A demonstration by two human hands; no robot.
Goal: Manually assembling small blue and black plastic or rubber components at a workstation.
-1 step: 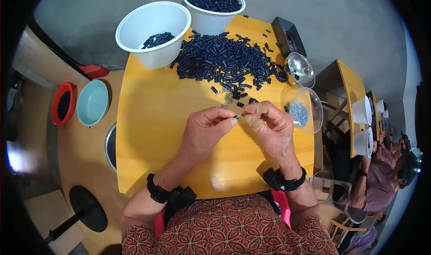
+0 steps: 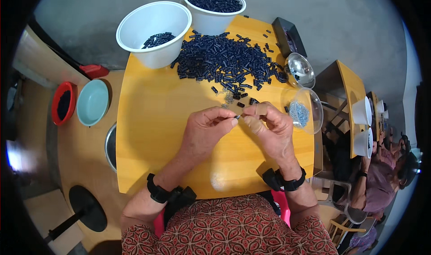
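My left hand and my right hand meet fingertip to fingertip above the yellow table. Between them they pinch one small black piece. Just beyond the fingers lies a wide pile of the same small black pieces. A clear dish holding tiny silvery bits sits right of my right hand. At the far edge stand a white bowl with a few black pieces and a second white bowl filled with them.
A second clear dish and a black box sit at the far right. A red bowl, a pale blue bowl and a metal bowl lie left. A seated person works at another yellow table on the right.
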